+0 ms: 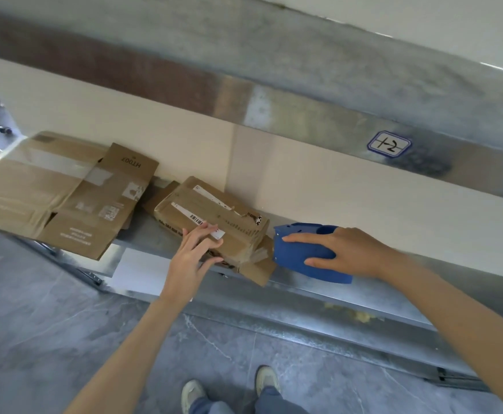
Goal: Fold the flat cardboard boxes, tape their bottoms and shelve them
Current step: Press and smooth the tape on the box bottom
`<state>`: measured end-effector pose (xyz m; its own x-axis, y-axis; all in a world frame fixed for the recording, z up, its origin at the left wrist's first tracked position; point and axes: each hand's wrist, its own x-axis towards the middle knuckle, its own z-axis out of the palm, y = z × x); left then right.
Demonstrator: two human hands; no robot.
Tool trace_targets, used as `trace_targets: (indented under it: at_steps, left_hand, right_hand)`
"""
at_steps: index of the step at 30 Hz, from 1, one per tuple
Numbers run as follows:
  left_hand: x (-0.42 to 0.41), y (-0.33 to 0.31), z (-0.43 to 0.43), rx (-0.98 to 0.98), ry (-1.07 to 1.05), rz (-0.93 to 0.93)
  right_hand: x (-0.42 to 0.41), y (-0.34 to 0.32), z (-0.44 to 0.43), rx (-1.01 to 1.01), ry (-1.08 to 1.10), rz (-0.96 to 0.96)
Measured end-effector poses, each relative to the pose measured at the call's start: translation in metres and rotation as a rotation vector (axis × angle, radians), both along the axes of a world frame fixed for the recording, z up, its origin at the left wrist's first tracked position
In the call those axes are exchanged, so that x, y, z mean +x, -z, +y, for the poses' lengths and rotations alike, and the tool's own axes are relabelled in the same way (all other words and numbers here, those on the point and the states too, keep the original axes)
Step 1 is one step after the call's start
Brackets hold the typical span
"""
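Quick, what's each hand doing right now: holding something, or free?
Left hand: grips the small taped brown cardboard box, fingers on top, thumb at its front.
Right hand: holds the blue plastic tape dispenser.

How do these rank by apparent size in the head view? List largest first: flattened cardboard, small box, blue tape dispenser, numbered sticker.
flattened cardboard
small box
blue tape dispenser
numbered sticker
Sticker is farther away, still clearly smallest.

Bright, soft, even light; faint shadows; glare streaks on metal shelf [348, 94] far right; wide-angle bowing at edges; mild softness.
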<state>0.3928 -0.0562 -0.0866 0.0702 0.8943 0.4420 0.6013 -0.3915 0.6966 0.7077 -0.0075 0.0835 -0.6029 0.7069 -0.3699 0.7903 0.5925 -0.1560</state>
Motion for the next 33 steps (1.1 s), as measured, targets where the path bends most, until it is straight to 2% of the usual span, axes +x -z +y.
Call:
trace_targets:
  at_steps: [8, 15, 19, 22, 30, 33]
  left_hand:
    - [0.005, -0.013, -0.009, -0.027, -0.023, 0.151]
    - [0.046, -0.026, -0.015, 0.002, -0.282, 0.225]
    - [0.083, -0.027, -0.015, -0.085, -0.373, 0.266]
    - [0.098, -0.026, -0.013, -0.13, -0.46, 0.228]
    - [0.069, -0.018, -0.043, -0.106, -0.356, 0.156]
    - [0.056, -0.018, -0.057, -0.143, -0.319, 0.16]
  right_hand:
    - [0.004, 0.005, 0.011, 0.044, -0.081, -0.01]
    - [0.007, 0.001, 0.022, 0.116, -0.161, 0.056]
    - [0.008, 0.006, 0.029, 0.112, -0.216, 0.068]
    - [0.008, 0.007, 0.034, 0.112, -0.271, 0.08]
    - [0.007, 0.011, 0.034, -0.073, -0.427, 0.174]
    - [-0.004, 0.01, 0.032, -0.042, -0.516, 0.179]
